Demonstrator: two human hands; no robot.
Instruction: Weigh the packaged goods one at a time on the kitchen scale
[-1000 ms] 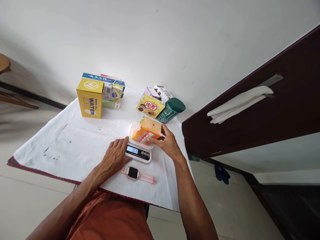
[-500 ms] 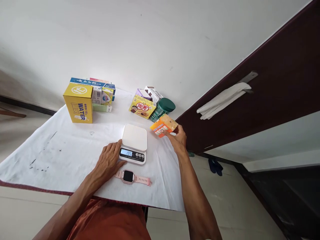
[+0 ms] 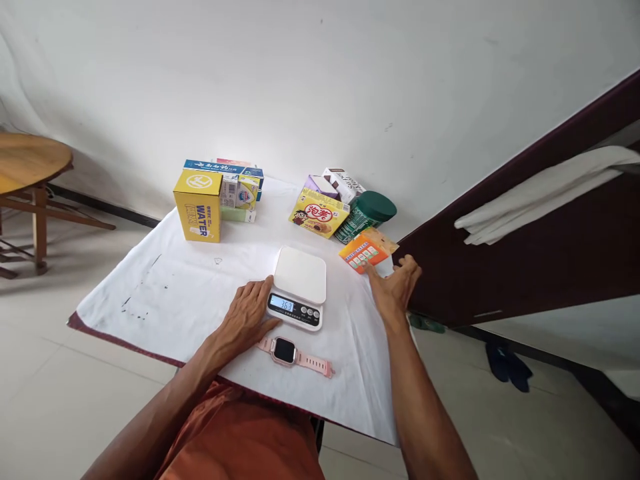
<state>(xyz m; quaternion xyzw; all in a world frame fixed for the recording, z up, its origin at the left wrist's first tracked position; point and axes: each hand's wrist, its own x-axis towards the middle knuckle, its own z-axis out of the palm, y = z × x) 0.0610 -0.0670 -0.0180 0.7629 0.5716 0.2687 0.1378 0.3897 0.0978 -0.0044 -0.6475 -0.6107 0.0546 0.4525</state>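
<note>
My left hand [image 3: 246,312] lies flat on the cloth, its fingertips at the left edge of a white digital kitchen scale [image 3: 300,275]. The scale's plate is bare and its display [image 3: 283,304] appears to read 363. A pink smartwatch [image 3: 285,351] lies in front of the scale, its left strap near my left thumb. On the right, my right hand [image 3: 395,288] has its fingers apart beside an orange box [image 3: 367,252]. The thumb is by the box's lower edge; whether it touches is unclear. The box leans near a green jar [image 3: 367,215].
A yellow snack box [image 3: 320,215], a purple box [image 3: 323,187] and a white box [image 3: 344,185] stand by the jar. At the back left are a yellow WATER box [image 3: 199,212] and several cartons. A wooden round table [image 3: 35,160] stands far left; a white towel [image 3: 545,197] hangs at right.
My right hand has loosened from the orange box and its fingers have spread. The scale's reading has gone from 195 to about 363. The view has swung left; my left hand stays by the scale.
</note>
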